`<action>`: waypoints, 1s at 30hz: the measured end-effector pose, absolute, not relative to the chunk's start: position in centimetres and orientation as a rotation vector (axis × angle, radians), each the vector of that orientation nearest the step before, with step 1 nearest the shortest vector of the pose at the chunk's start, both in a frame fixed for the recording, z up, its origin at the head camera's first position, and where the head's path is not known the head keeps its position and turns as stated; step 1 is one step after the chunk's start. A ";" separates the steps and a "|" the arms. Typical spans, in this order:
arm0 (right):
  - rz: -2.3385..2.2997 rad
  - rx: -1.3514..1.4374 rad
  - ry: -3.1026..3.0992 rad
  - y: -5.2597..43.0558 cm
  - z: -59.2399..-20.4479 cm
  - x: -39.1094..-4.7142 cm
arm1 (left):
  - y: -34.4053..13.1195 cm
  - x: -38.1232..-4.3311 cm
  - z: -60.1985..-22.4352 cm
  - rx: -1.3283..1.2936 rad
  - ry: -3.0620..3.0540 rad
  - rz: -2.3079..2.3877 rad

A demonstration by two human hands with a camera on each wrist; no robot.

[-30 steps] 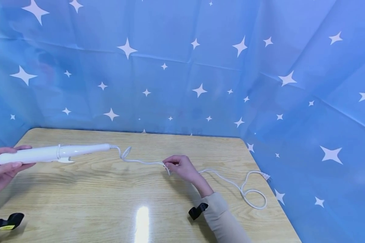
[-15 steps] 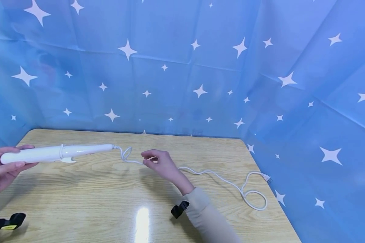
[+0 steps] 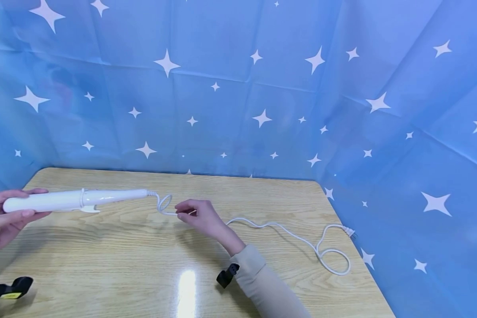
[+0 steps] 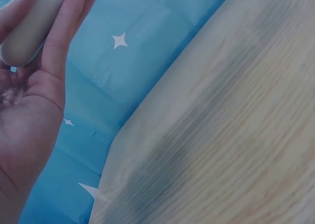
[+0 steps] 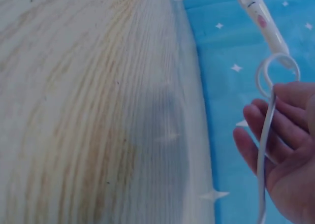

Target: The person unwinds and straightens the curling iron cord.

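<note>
My left hand grips the rounded end of a white curling iron at the left in the head view. The iron is held level above the table, its narrow end pointing right and a small white foot on its underside. In the left wrist view, fingers and thumb lie either side of the rounded end. A white power cord leaves the narrow end and makes a small loop. Just past that loop, my right hand pinches the cord between thumb and forefinger. In the right wrist view the cord runs down across the palm.
The wooden table carries the far stretch of cord, with a loop and a white plug at the right edge. A blue star-patterned curtain stands behind and to the right. Each wrist wears a black camera.
My right hand has slid left along the cord, loosening its fingers midway and pinching again nearer the iron. The left hand and curling iron have barely moved.
</note>
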State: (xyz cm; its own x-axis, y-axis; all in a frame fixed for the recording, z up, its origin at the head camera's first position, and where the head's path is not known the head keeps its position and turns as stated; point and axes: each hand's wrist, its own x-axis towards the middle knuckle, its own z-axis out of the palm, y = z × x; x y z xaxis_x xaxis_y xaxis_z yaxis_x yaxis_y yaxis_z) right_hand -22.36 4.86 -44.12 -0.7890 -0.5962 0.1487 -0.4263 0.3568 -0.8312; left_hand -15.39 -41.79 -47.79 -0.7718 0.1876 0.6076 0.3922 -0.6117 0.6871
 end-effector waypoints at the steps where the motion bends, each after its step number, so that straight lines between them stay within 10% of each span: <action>1: -1.393 -0.929 2.444 4.9 -44.1 -22.3 | -41.8 -15.4 -47.9 -1.001 -1.307 -2.538; 30: -1.326 -0.792 2.682 7.2 -45.0 -23.7 | -46.6 -15.6 -52.5 -0.651 -1.061 -2.823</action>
State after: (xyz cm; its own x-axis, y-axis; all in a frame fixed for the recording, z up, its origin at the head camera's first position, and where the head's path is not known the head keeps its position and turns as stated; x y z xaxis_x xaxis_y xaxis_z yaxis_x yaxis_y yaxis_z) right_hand -23.75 7.19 -44.97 -0.8680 -0.4633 0.1788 -0.4234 0.5021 -0.7541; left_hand -15.60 -46.60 -52.48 -0.9094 0.0935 0.4052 0.1965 -0.7622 0.6168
